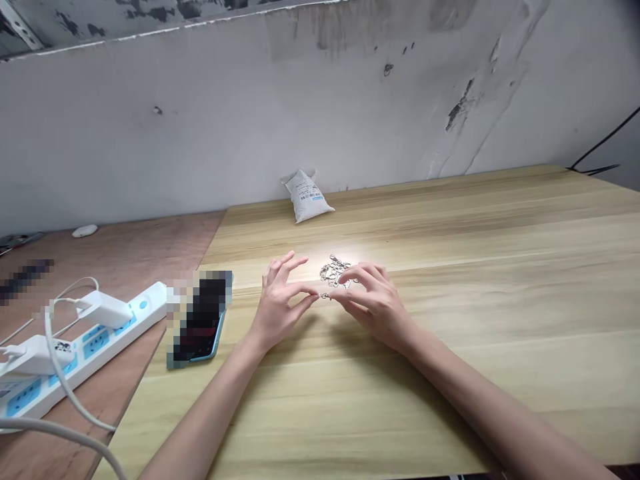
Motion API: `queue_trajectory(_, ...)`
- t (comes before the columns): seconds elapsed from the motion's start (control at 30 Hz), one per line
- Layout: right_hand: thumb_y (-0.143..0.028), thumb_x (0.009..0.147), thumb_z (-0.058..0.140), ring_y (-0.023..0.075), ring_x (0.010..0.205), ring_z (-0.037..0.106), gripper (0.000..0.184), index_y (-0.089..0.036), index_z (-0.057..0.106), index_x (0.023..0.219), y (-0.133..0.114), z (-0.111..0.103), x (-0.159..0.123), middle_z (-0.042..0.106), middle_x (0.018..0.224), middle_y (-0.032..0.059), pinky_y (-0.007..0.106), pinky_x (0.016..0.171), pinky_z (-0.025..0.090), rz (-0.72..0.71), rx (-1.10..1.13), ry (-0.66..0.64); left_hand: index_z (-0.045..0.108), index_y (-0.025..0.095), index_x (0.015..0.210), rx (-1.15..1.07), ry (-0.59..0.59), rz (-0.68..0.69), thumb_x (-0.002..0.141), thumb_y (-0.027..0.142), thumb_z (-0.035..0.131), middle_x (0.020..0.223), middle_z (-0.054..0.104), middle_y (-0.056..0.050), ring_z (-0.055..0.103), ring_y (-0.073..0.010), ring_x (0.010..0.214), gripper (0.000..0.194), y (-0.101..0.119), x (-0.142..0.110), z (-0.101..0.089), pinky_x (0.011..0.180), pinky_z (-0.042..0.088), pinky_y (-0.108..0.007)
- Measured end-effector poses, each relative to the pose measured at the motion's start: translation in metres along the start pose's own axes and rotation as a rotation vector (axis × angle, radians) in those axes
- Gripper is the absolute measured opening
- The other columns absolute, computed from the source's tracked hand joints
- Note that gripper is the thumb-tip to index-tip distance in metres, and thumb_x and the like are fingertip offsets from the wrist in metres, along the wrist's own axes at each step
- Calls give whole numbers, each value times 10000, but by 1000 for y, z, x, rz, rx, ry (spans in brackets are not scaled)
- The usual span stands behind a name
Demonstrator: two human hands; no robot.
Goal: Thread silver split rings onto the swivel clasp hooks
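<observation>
A small silvery metal clasp [325, 296] is stretched between my two hands, just above the table. My left hand [280, 300] pinches its left end between thumb and index finger, with the other fingers raised and spread. On the opposite end, the thumb and index fingertips of my right hand [375, 300] close in a pinch. Right behind the fingertips lies a small pile of metal clasps and rings [333, 270], partly covered by my right fingers. The clasp is too small to make out its exact shape.
A white plastic packet [307, 199] with a printed label leans near the wall [200, 133]. Left of my hands lies a phone [203, 320], partly blurred out. A white power strip [100, 343] with plugged-in chargers and cables [55, 353] occupies the brown surface at left.
</observation>
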State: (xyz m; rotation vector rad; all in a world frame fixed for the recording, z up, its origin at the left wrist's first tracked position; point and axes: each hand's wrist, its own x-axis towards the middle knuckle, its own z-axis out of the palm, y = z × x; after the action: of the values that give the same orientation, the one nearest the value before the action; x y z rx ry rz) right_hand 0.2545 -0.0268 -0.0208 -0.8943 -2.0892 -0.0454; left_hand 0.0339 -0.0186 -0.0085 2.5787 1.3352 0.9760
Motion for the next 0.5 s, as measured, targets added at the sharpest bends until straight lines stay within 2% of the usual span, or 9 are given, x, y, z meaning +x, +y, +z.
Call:
queue_trajectory(0.3, -193, 939, 540, 197, 950, 558, 201, -272, 725, 922, -5, 3, -1, 649, 1003, 57, 362, 857, 396, -9, 56, -90, 731, 258, 776, 93, -50, 144, 862, 233, 663, 1355, 569, -45, 378, -290, 1375, 113, 0, -1, 8, 1124, 276, -580)
queue_trajectory(0.5, -128, 912, 527, 194, 896, 569, 197, -241, 687, 892, 4, -1, 0, 680, 908, 36, 366, 875, 382, -13, -6, -162, 732, 245, 779, 131, -43, 142, 873, 226, 644, 1356, 567, -56, 384, -296, 1372, 129, -2, -1, 5, 1112, 304, -565)
